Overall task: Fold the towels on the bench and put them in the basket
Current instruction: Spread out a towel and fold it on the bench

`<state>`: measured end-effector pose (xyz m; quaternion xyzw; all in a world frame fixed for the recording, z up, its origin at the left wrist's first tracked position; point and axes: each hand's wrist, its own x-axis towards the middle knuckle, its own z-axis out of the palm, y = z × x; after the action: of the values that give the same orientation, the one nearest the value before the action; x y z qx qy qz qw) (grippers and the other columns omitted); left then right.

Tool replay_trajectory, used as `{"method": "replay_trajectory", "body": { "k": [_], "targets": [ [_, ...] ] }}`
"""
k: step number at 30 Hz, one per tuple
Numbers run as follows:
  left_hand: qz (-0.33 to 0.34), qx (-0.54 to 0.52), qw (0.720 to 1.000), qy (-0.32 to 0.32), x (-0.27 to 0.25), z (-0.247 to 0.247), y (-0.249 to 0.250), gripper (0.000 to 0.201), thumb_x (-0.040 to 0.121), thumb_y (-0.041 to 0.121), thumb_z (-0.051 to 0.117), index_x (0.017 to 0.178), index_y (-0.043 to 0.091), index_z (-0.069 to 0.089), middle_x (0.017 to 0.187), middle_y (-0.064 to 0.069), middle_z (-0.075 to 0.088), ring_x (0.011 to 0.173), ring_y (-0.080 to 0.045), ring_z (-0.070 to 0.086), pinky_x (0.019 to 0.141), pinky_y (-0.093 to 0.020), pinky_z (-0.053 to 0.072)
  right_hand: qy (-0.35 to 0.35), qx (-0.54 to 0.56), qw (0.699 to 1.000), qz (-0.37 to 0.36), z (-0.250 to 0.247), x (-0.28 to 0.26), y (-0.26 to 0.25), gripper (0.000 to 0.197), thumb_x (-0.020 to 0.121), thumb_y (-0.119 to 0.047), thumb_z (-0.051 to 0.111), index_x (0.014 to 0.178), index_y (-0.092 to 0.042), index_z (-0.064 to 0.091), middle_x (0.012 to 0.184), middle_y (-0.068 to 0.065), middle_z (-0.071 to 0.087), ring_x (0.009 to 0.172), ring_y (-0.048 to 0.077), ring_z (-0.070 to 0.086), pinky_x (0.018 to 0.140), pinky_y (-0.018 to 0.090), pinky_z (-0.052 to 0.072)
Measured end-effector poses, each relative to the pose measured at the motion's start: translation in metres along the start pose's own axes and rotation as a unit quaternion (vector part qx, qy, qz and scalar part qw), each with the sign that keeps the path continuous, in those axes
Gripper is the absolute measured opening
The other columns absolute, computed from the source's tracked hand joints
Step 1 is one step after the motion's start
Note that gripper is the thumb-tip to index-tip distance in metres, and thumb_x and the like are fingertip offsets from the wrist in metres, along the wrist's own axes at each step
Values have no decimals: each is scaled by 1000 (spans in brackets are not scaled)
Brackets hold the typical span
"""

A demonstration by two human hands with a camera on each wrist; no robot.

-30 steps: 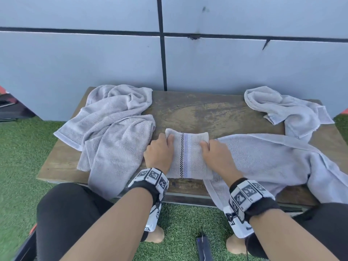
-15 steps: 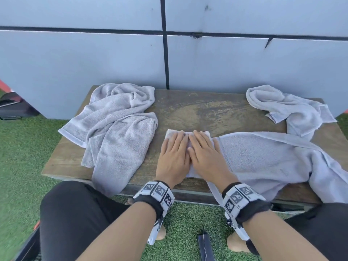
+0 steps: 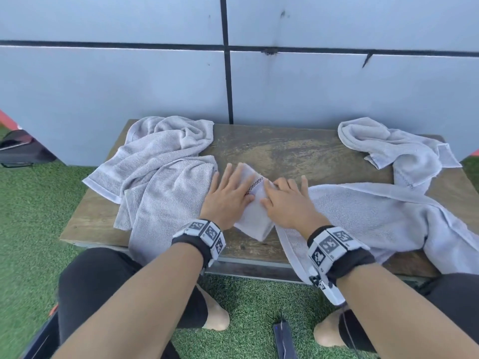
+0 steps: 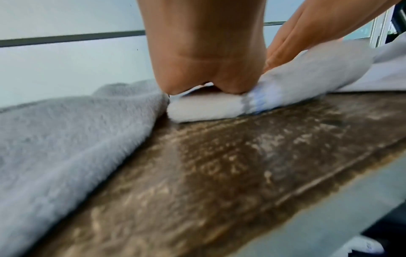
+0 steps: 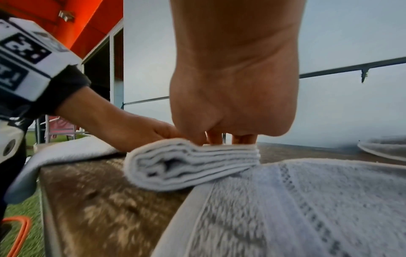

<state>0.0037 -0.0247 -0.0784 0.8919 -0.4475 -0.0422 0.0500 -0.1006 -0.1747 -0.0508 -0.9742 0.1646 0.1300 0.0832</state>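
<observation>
A small folded white towel (image 3: 255, 216) with a dotted stripe lies askew on the wooden bench (image 3: 298, 151), one corner toward the front edge. My left hand (image 3: 229, 195) lies flat on its left half, fingers straight. My right hand (image 3: 287, 203) presses flat on its right half, partly over the big grey towel beside it. In the left wrist view the heel of my left hand (image 4: 204, 60) bears down on the folded towel (image 4: 208, 107). From the right wrist, my right hand's fingers (image 5: 241, 139) press the stacked layers of the folded towel (image 5: 191, 165). No basket is in view.
A crumpled grey towel (image 3: 160, 172) covers the bench's left end and hangs over the front. A big grey towel (image 3: 375, 216) sprawls across the right, and another (image 3: 396, 149) lies bunched at the back right. A grey wall stands behind; artificial grass surrounds the bench.
My hands went from holding the folded towel's sides to lying flat on top of it. Since then they have spread slightly apart and the towel has turned askew.
</observation>
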Motion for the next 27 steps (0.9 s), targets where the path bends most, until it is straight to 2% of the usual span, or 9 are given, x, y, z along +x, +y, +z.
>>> {"method": "replay_trajectory", "body": {
  "k": [3,6,9,13,15,19,21,25,27],
  "targets": [
    [-64,-18,994,84,-7,-11,10,54,103,32,38,153,14,29,166,-14,12,154,-29,9,123,-48,18,37,3,999,-2,-12,3,2,56,100,-46,33,148,-17,34,137,11,49,133,32,38,116,51,19],
    [-158,-78,977,120,-26,-3,28,52,102,37,40,147,11,36,163,-18,21,150,-33,21,120,-47,23,77,41,996,19,-16,5,-2,47,100,-42,39,134,-11,47,131,13,54,127,32,45,107,46,33],
    [-230,-95,963,102,-42,14,41,65,99,48,41,149,7,32,162,-24,17,150,-38,18,120,-48,22,53,69,995,37,-13,10,-12,37,98,-41,46,118,-10,52,124,13,54,121,33,48,102,46,36],
    [-292,-100,937,164,-45,11,49,77,88,57,56,142,5,37,143,-21,42,128,-39,44,103,-50,42,49,99,992,54,-9,14,-17,36,96,-40,55,116,-10,52,124,13,52,121,33,47,102,45,36],
    [-343,-143,912,172,-46,7,50,82,82,61,60,138,7,34,132,-14,41,118,-34,44,99,-46,42,47,106,991,72,-8,15,-16,37,95,-43,58,113,-11,52,123,13,52,122,33,47,102,46,36],
    [-442,-221,864,100,-49,0,52,86,78,69,57,133,9,30,132,-9,34,125,-31,35,105,-44,32,36,126,987,90,-7,16,-15,32,93,-43,61,96,-15,47,114,12,57,115,35,51,100,48,37],
    [-453,-236,856,83,-47,-6,52,85,76,67,61,130,8,32,133,-9,34,126,-31,34,106,-43,32,32,129,987,91,-8,17,-17,28,93,-40,61,91,-16,46,109,12,59,111,35,53,98,47,38],
    [-461,-278,841,58,-44,-16,49,84,75,58,69,126,5,30,132,-12,40,128,-33,41,104,-44,36,34,132,986,95,-11,13,-20,22,93,-34,57,97,-18,42,109,10,56,112,34,52,99,47,36],
    [-457,-341,820,55,-44,-20,48,85,75,49,74,128,4,26,132,-16,45,125,-35,48,103,-45,42,44,147,985,85,-12,11,-20,19,94,-30,54,97,-18,39,95,5,55,104,32,55,99,46,37]
  ]
}}
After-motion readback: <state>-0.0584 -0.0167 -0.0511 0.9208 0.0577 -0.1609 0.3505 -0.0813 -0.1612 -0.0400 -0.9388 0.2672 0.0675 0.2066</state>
